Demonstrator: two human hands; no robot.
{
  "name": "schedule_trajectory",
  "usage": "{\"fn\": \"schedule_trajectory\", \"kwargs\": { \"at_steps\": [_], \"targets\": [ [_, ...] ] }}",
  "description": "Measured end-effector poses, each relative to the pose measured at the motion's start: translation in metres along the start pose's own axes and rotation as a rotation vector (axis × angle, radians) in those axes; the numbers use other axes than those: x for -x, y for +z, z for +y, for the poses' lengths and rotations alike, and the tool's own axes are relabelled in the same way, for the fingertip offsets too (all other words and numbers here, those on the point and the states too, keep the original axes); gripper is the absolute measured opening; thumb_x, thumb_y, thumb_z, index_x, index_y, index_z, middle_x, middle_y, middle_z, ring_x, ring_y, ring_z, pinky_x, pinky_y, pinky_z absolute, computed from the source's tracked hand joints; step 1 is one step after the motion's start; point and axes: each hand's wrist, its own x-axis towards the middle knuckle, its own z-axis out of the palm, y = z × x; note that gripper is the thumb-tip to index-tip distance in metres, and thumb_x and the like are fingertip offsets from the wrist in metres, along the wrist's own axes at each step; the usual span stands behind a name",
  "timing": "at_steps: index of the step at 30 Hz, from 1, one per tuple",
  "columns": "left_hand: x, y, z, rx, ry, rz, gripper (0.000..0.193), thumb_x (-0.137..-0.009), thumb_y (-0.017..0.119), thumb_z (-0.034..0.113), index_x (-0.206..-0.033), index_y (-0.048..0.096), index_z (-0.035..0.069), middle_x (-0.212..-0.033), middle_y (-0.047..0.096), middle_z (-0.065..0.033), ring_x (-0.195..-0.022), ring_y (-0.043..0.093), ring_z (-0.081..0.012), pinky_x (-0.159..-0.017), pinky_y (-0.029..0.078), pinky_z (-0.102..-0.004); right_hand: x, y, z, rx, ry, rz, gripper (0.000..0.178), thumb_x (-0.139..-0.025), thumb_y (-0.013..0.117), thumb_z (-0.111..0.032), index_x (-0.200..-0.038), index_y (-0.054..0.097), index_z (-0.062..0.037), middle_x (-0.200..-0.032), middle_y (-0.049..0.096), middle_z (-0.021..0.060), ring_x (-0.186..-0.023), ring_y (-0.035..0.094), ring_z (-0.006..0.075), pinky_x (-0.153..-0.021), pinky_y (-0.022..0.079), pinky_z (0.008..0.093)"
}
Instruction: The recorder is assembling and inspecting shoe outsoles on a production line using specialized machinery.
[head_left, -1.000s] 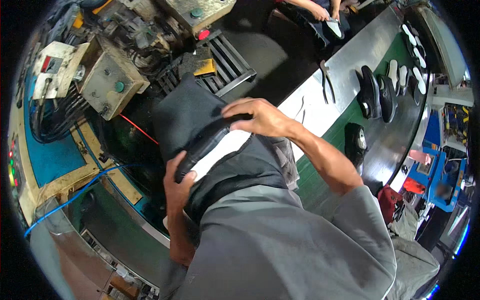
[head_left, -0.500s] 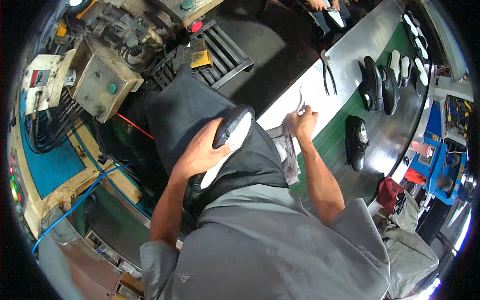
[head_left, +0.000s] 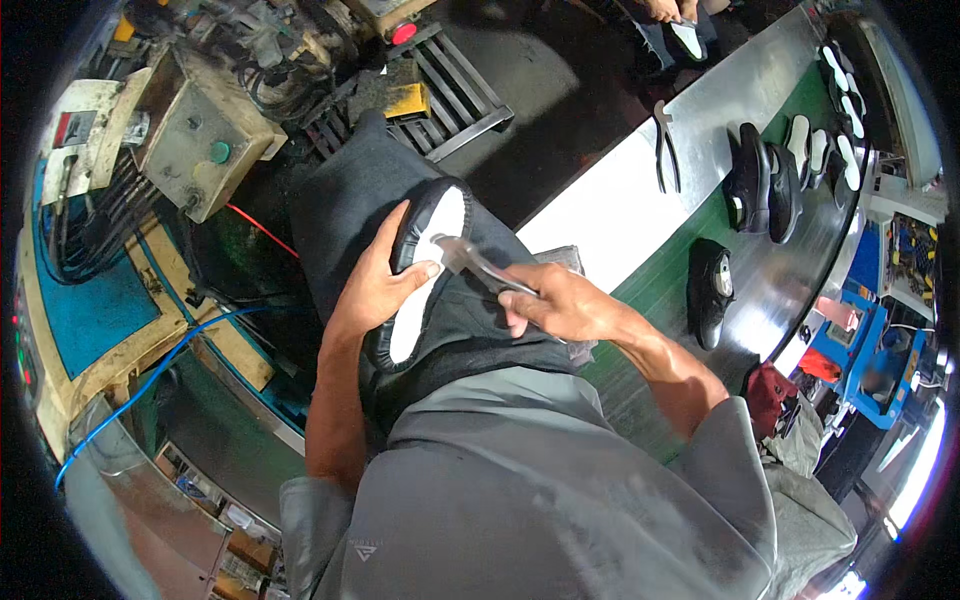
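Observation:
A black shoe point(head_left: 408, 325) lies on my lap with its long white bottom facing up and puckered black edges around it. My left hand point(head_left: 375, 285) is wrapped round its near side, the thumb pressing on the white bottom. My right hand point(head_left: 565, 300) grips a curved metal hand tool point(head_left: 485, 268) with a broad head. The head meets the white bottom near its middle; blur hides its exact shape. Beneath and behind the right hand, a grey cloth point(head_left: 562, 260) hangs at the bench edge.
Long-handled pliers point(head_left: 664, 150) lie on the white bench top point(head_left: 610, 220) to the right. Several black shoes point(head_left: 750, 180) stand on the green strip and metal surface beyond. A machine point(head_left: 205, 140) with a blue hose is at left. Another person's hands point(head_left: 675, 10) hold a shoe at the top.
My right hand has come from the bench top to the shoe, bringing the metal tool along. My left hand has shifted slightly left, and the shoe now sits more upright in view.

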Motion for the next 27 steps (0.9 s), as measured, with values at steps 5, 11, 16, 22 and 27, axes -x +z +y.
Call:
{"fn": "schedule_trajectory", "kwargs": {
  "at_steps": [5, 11, 16, 22, 27],
  "targets": [
    [0.004, 0.004, 0.009, 0.073, -0.027, -0.033, 0.095, -0.091, 0.087, 0.011, -0.169, 0.035, 0.0, -0.158, 0.056, -0.0319, -0.148, 0.056, -0.0398, -0.123, 0.041, -0.0429, -0.017, 0.004, 0.007, -0.096, 0.053, -0.055, 0.032, -0.116, 0.055, -0.021, -0.117, 0.063, 0.0099, -0.105, 0.073, 0.0144, -0.088, 0.078, 0.0206, -0.072, 0.072, 0.0347],
    [0.007, 0.005, 0.003, 0.035, -0.043, 0.004, 0.089, -0.096, 0.084, 0.01, -0.17, 0.036, 0.002, -0.161, 0.055, -0.0247, -0.148, 0.052, -0.0285, -0.125, 0.038, -0.0375, -0.035, 0.017, -0.007, 0.231, 0.139, 0.015, 0.036, -0.116, 0.058, -0.028, -0.106, 0.067, 0.0053, -0.086, 0.072, 0.0166, -0.086, 0.077, 0.0238, -0.067, 0.06, 0.0422],
    [0.0, 0.006, -0.004, 0.06, 0.002, 0.005, 0.086, -0.098, 0.082, 0.008, -0.17, 0.036, 0.001, -0.159, 0.056, -0.0241, -0.147, 0.052, -0.0275, -0.123, 0.04, -0.0368, -0.05, 0.042, 0.053, 0.249, -0.194, 0.316, 0.039, -0.115, 0.062, -0.031, -0.097, 0.065, 0.0034, -0.077, 0.067, 0.0183, -0.073, 0.07, 0.0313, -0.068, 0.053, 0.0479],
    [0.002, 0.009, -0.017, 0.151, -0.013, -0.003, 0.083, -0.099, 0.079, 0.006, -0.17, 0.037, 0.001, -0.159, 0.056, -0.0229, -0.147, 0.051, -0.0257, -0.124, 0.039, -0.0367, -0.036, 0.019, 0.013, -0.288, 0.154, -0.029, 0.052, -0.118, 0.054, -0.041, -0.102, 0.068, 0.0068, -0.094, 0.071, 0.0107, -0.081, 0.075, 0.0204, -0.076, 0.071, 0.0348],
    [0.003, 0.01, -0.004, 0.058, 0.01, 0.029, 0.082, -0.099, 0.079, 0.006, -0.169, 0.038, 0.001, -0.159, 0.057, -0.0233, -0.146, 0.052, -0.026, -0.124, 0.039, -0.037, -0.035, 0.021, 0.011, -0.014, 0.125, 0.077, 0.044, -0.116, 0.059, -0.035, -0.103, 0.068, 0.0056, -0.085, 0.069, 0.0128, -0.076, 0.075, 0.0252, -0.069, 0.063, 0.041]
  ]
}}
